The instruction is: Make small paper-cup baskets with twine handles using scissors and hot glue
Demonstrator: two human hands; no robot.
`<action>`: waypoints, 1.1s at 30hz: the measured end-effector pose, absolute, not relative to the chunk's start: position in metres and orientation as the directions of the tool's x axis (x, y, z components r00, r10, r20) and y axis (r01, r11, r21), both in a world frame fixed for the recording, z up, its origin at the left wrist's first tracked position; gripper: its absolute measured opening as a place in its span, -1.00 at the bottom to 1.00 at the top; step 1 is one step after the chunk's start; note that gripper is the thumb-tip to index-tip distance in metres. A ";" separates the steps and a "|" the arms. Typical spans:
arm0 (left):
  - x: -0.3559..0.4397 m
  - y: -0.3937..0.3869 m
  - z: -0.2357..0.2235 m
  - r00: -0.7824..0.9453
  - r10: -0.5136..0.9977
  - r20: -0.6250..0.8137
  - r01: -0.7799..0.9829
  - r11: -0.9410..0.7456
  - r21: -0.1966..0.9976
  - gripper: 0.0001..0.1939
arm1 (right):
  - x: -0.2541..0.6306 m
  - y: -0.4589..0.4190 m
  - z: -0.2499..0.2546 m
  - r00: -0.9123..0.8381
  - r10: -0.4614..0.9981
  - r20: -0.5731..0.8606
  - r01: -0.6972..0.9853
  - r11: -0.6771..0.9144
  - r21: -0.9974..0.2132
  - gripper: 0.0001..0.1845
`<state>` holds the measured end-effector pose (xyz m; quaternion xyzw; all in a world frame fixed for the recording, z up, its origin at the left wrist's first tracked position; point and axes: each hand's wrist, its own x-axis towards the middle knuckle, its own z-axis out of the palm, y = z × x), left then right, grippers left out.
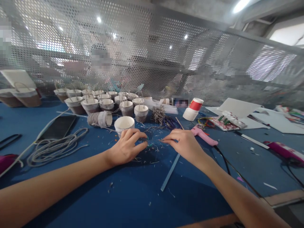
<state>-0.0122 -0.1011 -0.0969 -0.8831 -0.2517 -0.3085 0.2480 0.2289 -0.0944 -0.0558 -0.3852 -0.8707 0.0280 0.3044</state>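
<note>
Over the middle of the blue table, my left hand [129,145] has its thumb and fingers pinched together, with a hint of something small and green at the tips. Facing it, my right hand [186,143] also pinches at a tiny thing too small to name. Thread scraps [154,146] lie scattered between and below the hands. Directly behind my left hand stands a white paper cup [124,123]. A pink glue gun [205,135] rests beyond my right hand, and a thin flat strip [170,172] reaches out from beneath it toward me.
Several small cord-handled buckets [106,104] stand at the back left. A cord-wrapped cup [99,119] lies on its side near a coil of grey cord [59,147] and a black phone [58,127]. Stacked paper cups [190,114] and a purple-handled tool [286,151] are rightward. A perforated screen [147,63] closes the back.
</note>
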 end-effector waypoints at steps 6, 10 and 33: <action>-0.013 -0.100 -0.097 0.690 0.289 0.664 0.583 -0.765 -0.273 -0.82 | 0.227 -0.097 -0.054 -0.470 0.742 0.478 0.682 0.649 -0.337 -0.86; -0.013 -0.098 -0.096 0.669 0.290 0.685 0.584 -0.775 -0.242 -0.86 | 0.226 -0.098 -0.054 -0.466 0.767 0.440 0.694 0.626 -0.356 -0.85; -0.012 -0.094 -0.094 0.673 0.249 0.697 0.448 -0.887 -0.114 -0.92 | 0.223 -0.100 -0.066 -0.561 0.698 0.445 0.739 0.665 -0.111 -0.76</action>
